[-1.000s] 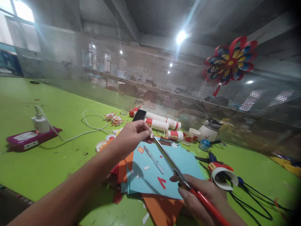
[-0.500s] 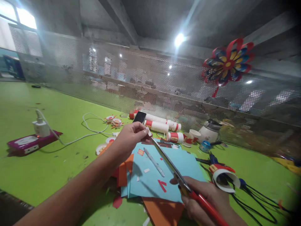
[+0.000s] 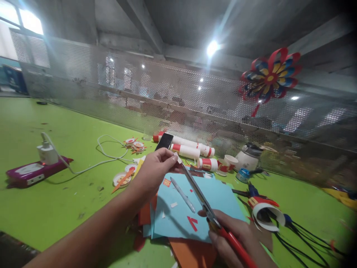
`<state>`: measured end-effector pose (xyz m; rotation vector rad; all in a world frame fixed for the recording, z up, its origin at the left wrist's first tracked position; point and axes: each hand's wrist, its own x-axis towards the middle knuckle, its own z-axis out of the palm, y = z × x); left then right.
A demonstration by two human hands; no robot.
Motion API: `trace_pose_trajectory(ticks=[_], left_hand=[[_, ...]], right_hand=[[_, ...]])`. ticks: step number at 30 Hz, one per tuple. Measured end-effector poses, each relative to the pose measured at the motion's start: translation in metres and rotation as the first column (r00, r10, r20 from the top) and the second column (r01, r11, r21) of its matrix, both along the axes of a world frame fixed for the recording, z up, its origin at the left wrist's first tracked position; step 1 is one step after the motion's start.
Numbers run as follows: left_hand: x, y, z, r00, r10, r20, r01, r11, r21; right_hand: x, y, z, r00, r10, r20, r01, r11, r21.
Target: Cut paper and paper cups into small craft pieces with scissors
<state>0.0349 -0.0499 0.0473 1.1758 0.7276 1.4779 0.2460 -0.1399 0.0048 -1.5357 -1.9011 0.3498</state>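
Observation:
My left hand [image 3: 161, 167] pinches a small white piece of paper [image 3: 177, 158] between thumb and fingers. Red-handled scissors [image 3: 205, 203] are gripped in my right hand [image 3: 231, 234], their long blades pointing up and left, with the tips at the paper piece. Whether the blades are parted at the tips I cannot tell. Below the hands lie light blue paper sheets [image 3: 223, 201], with a pen [image 3: 182, 194], a cut red paper shape [image 3: 192, 223] and small paper scraps on top. Orange paper [image 3: 192, 253] sticks out from under the blue sheets.
Paper cups [image 3: 208, 164] and white-and-red cup tubes [image 3: 185, 150] lie behind the sheets, near a phone [image 3: 164, 141] and a kettle [image 3: 248, 156]. At right, a cut cup [image 3: 267, 216] surrounds black cables. A purple power strip [image 3: 36, 171] with a white cable sits left. A perforated metal screen [image 3: 125, 93] stands behind.
My right hand and the scissors have shifted slightly left. My left hand has moved a little to the right and still holds the paper piece.

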Motion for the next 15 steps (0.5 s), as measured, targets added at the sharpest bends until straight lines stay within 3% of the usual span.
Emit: trace_pose_trajectory(ticks=[5,15], left_hand=[[0.0027,-0.0040,0.0015,1.000,0.031,-0.003,-0.031,1.000,0.003],[0.0061,-0.0084,0.0033,0.998,0.065,-0.016,-0.065,0.998,-0.002]], right_hand=[[0.0020,0.0050,-0.0114,1.000,-0.024,-0.015,0.023,1.000,-0.010],[0.0006,0.0044,-0.0114,1.000,-0.017,-0.002,0.017,1.000,-0.007]])
